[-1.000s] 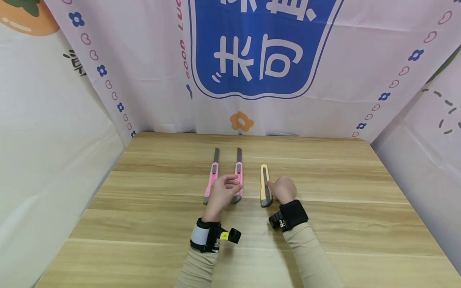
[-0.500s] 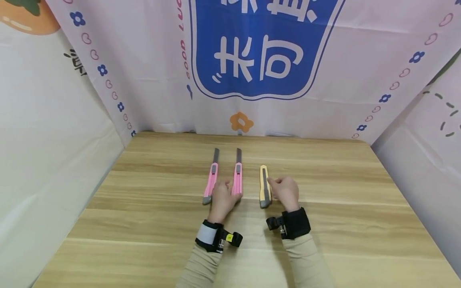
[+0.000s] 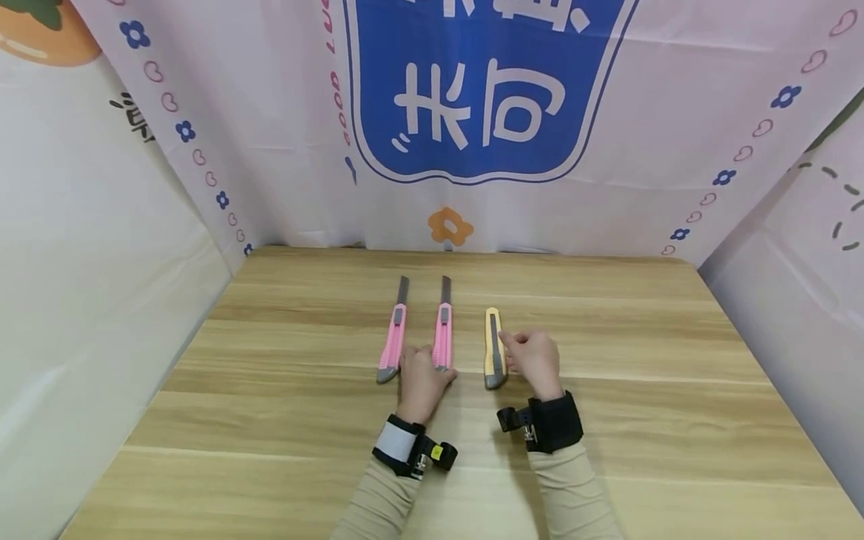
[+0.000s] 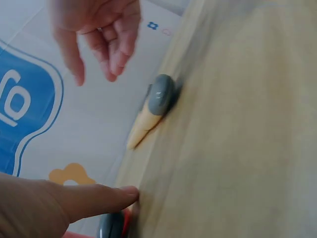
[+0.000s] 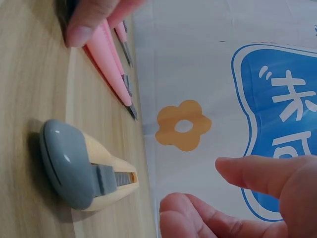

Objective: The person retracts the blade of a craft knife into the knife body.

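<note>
Two pink utility knives lie on the table with grey blades extended: the left one and the middle one. My left hand is at the near end of the middle knife, thumb on its right side and fingers on its left. In the left wrist view, the thumb reaches past the grey end cap. To the right lies a yellow utility knife, its blade drawn in. My right hand hovers beside it, thumb and forefinger apart with nothing between them in the right wrist view.
All three knives lie on a wood-grain table. A printed cloth with a blue emblem hangs along the back edge, and pale cloths stand at both sides. Each wrist wears a strapped camera.
My left hand has come down and slightly right, from above the two pink knives to the near end of the middle one. My right hand has drawn slightly back from the yellow knife.
</note>
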